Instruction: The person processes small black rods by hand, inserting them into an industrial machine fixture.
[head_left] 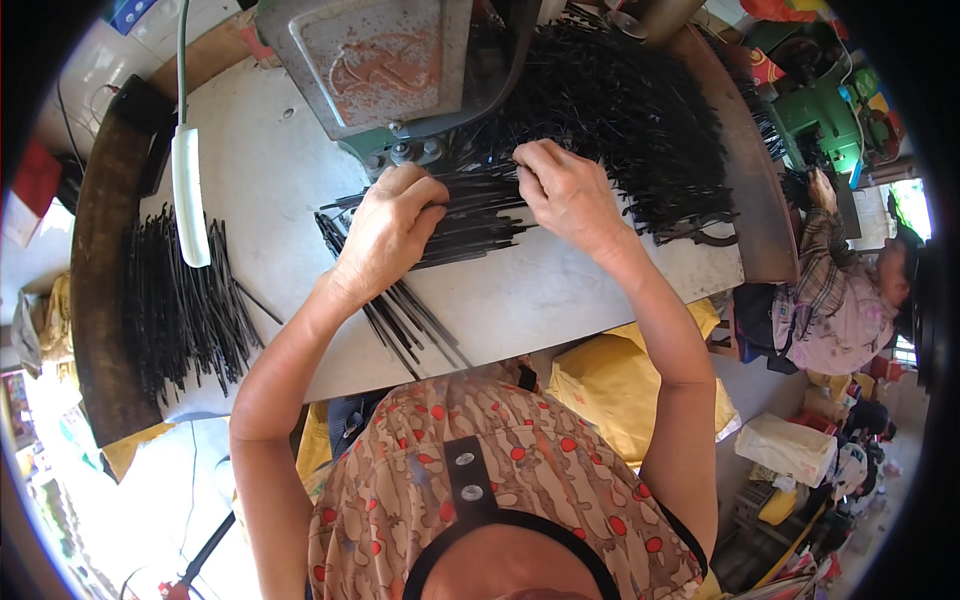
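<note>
Black rods [470, 215] bunched under both hands, left grip [392, 225] and right grip [565, 190] clenched around them.

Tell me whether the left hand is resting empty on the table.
No, the left hand is closed around a bundle of thin black rods lying on the table.

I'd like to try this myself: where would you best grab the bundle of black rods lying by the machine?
Probably mid-length, from above, as both hands do: the left hand and right hand press down on the rods. They lie flat and loose on the table, so gripping across the middle likely keeps them together.
</note>
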